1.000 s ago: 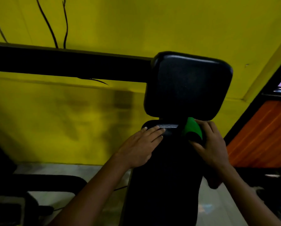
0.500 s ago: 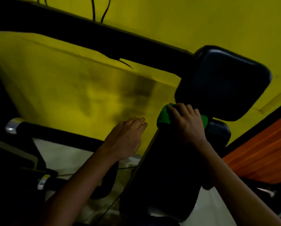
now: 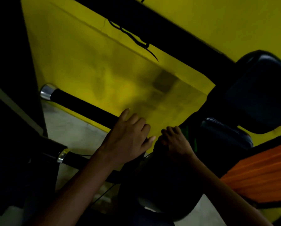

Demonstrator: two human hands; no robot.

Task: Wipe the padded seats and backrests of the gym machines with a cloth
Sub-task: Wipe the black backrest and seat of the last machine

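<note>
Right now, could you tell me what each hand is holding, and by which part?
The right hand presses a green cloth against the long black pad, covering most of it; the exact grip is hidden. The left hand holds nothing, fingers spread.

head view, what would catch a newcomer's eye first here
The bright yellow wall fills the upper left, crossed by a black machine bar. Low in the middle, the right hand presses a green cloth on the dark backrest pad, while the left hand hovers spread beside it. A square black headrest pad sits at right.
</note>
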